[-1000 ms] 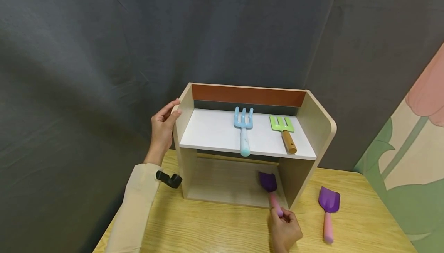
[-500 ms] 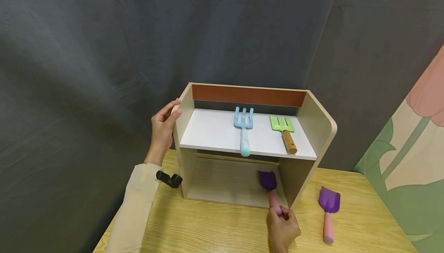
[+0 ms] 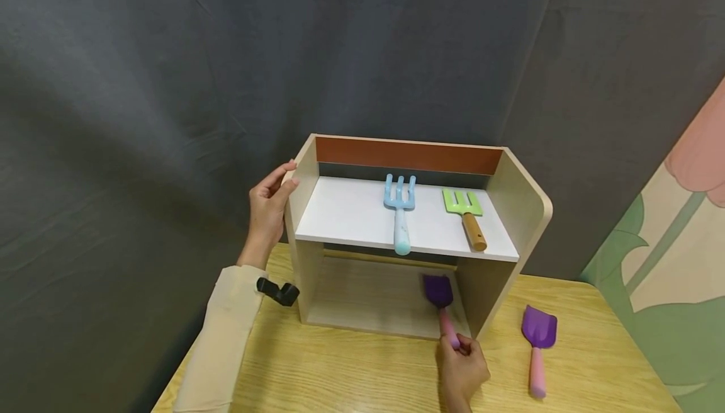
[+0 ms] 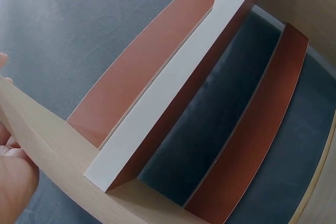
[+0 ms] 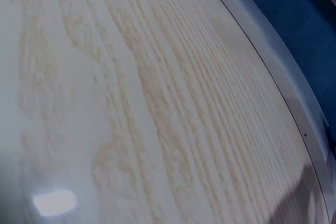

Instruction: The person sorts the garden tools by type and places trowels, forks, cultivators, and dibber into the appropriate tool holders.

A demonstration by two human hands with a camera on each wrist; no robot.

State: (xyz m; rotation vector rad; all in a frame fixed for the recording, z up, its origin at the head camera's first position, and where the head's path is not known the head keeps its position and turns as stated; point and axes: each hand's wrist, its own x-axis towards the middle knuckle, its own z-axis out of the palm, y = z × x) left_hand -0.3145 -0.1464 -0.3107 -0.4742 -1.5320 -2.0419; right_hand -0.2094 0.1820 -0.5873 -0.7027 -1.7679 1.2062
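My left hand [image 3: 269, 208] holds the left side panel of a small two-level wooden shelf [image 3: 408, 331], thumb at the front edge. In the left wrist view, part of that hand [image 4: 16, 177] shows beside the panel. With my right hand [image 3: 463, 369] I pinch the pink handle end of a purple toy shovel [image 3: 438, 290]. Its blade lies inside the lower compartment, near the right wall. On the white upper board rest a light blue toy fork [image 3: 401, 211] and a green toy fork [image 3: 463, 204] with a brown handle. The right wrist view shows mostly wood grain.
A second purple shovel [image 3: 539, 327] with a pink handle lies on the wooden table [image 3: 351, 369], right of the shelf. Dark grey curtain [image 3: 396, 41] hangs behind. A panel with a painted flower [image 3: 674, 243] stands at the far right.
My right hand has edged slightly forward, and the shovel's blade sits a little farther back in the lower compartment. My left hand keeps its hold on the shelf.
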